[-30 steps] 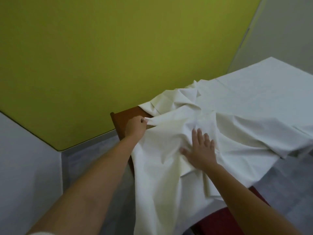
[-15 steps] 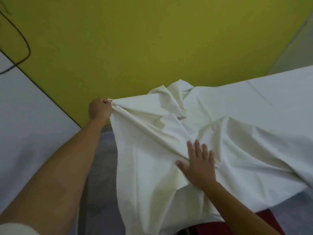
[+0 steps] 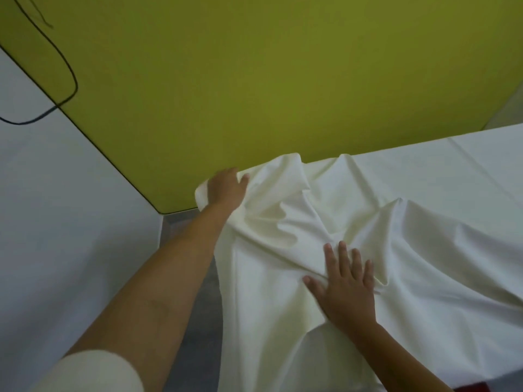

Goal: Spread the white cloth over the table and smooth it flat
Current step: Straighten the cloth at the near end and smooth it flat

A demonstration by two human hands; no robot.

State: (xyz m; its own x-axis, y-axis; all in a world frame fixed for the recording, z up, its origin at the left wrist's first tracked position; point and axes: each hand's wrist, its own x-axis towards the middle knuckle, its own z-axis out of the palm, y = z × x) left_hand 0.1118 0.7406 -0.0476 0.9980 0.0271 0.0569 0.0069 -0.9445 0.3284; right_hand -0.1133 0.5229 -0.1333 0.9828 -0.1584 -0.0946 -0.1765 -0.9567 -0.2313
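The white cloth (image 3: 396, 210) covers the whole table, which is hidden beneath it. It lies flat at the far right and is bunched in deep folds near the left corner. My left hand (image 3: 225, 189) is at that far left corner, fingers closed over the cloth's edge. My right hand (image 3: 346, 284) lies flat with fingers spread, pressing on the folds near the table's front side. Cloth hangs down over the left and near edges.
A yellow-green wall (image 3: 254, 80) stands right behind the table. A white wall (image 3: 56, 222) is on the left, with a black cable (image 3: 68, 66) looping across both. Grey floor (image 3: 184, 224) shows beside the table. Something red (image 3: 478, 387) peeks out under the cloth's hem.
My left hand pulled the cloth's corner out to the left over the bare brown table corner, then brought it down there. My right hand stayed pressed on the folds.
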